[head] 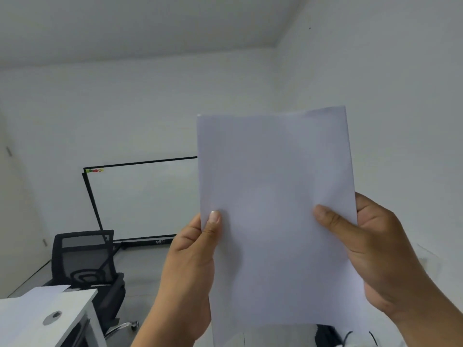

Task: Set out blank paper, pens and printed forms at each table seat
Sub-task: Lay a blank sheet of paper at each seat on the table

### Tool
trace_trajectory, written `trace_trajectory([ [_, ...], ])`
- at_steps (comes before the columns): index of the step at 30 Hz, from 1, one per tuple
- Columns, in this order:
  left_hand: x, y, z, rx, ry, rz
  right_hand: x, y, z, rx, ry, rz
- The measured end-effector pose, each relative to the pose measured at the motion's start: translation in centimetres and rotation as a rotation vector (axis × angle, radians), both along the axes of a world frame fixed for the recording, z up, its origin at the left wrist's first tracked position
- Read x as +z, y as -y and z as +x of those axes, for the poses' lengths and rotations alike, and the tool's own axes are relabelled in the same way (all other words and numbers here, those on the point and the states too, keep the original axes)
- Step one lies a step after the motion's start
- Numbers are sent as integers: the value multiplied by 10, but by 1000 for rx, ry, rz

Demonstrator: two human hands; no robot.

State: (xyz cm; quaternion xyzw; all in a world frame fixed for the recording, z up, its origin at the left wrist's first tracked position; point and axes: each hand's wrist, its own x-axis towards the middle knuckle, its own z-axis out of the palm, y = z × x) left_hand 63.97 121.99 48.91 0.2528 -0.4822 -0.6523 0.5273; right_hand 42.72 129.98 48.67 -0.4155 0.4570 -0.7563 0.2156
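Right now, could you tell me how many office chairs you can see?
1: a black mesh office chair at lower left, behind the white table and before the whiteboard. Others may be hidden behind the held paper.

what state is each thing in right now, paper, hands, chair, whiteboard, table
blank paper: held upright in the air, gripped at both side edges
left hand: pinches the paper's left edge, thumb in front
right hand: pinches the paper's right edge, thumb in front
office chair: empty, beside the table
whiteboard: leaning against the wall, blank
table: white, a sheet on its far corner
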Motion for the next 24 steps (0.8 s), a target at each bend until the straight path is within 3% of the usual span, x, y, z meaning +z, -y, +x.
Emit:
trace_trajectory([
  [13,6,244,-1,47,67,-21,11,252,-13,69,-13,-1],
  [24,-4,463,-83,219,100,-37,-5,499,-95,178,-14,4],
])
